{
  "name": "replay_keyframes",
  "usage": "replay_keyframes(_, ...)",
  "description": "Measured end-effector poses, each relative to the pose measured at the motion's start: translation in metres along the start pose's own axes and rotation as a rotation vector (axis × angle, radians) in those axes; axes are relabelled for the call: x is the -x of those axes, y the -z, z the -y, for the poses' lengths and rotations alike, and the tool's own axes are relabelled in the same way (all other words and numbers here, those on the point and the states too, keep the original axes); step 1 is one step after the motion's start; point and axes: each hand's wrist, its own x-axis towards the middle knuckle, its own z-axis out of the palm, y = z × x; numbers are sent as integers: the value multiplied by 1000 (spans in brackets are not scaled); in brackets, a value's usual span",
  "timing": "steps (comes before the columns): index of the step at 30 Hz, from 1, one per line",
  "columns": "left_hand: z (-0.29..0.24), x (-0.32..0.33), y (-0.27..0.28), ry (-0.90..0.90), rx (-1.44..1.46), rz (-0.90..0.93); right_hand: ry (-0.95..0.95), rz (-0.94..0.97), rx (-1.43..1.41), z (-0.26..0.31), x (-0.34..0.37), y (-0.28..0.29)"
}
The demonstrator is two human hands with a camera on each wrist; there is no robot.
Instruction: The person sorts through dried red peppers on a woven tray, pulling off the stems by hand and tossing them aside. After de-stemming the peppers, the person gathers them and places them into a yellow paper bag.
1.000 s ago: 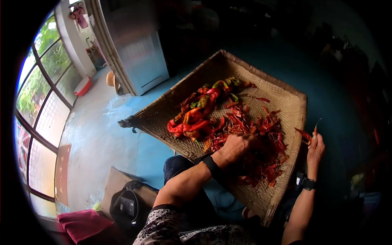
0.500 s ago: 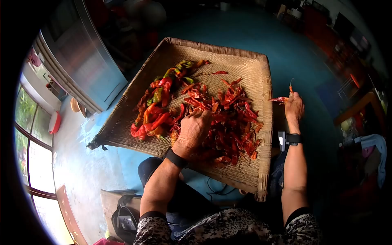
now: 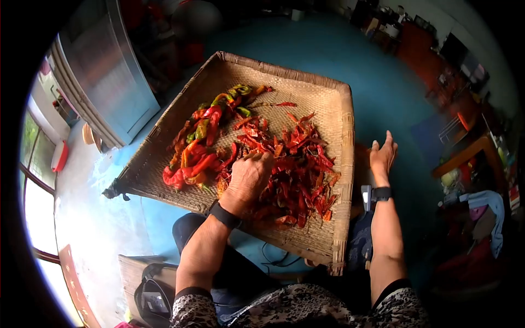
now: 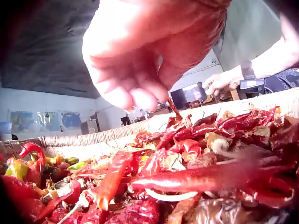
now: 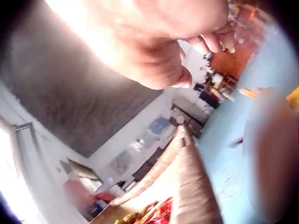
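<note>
A wide woven bamboo tray [image 3: 345, 158] sits before me, holding a heap of dried red chilies [image 3: 303, 177]. Larger red and green peppers [image 3: 203, 162] lie in a band on its left side. My left hand [image 3: 251, 176] is over the near left part of the dried heap. In the left wrist view its thumb and curled fingers pinch a thin dried chili [image 4: 174, 109] just above the pile. Out past the tray's right rim, my right hand [image 3: 384, 157] holds nothing, its fingers spread.
On the left are a blue door [image 3: 117, 71], a red basin [image 3: 60, 156] and a window. A black bag [image 3: 155, 298] rests by a wooden board near my left side. Furniture and clothes [image 3: 489, 210] stand along the right. A cable lies on the floor under the tray.
My right hand has let go of the dried chilies it held beyond the rim, and its fingers have spread. The head view has swung rightward. My left hand stays over the dried heap.
</note>
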Motion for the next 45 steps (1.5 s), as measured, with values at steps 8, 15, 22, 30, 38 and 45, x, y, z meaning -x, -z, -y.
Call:
replay_keyframes(8,-5,-11,-11,-61,-77,58,695,829,-260,128,0,-18)
replay_keyframes(15,2,-8,-11,-26,-74,126,444,1014,-93,125,-15,-148)
replay_keyframes(22,2,-8,-5,-6,-64,205,658,1058,-347,137,11,-128)
replay_keyframes(30,0,-4,-17,32,-81,219,876,1023,-527,149,52,22)
replay_keyframes(38,1,0,-18,-9,-132,219,968,755,-682,112,83,34)
replay_keyframes(45,0,0,-17,22,-101,213,788,579,-813,111,68,52)
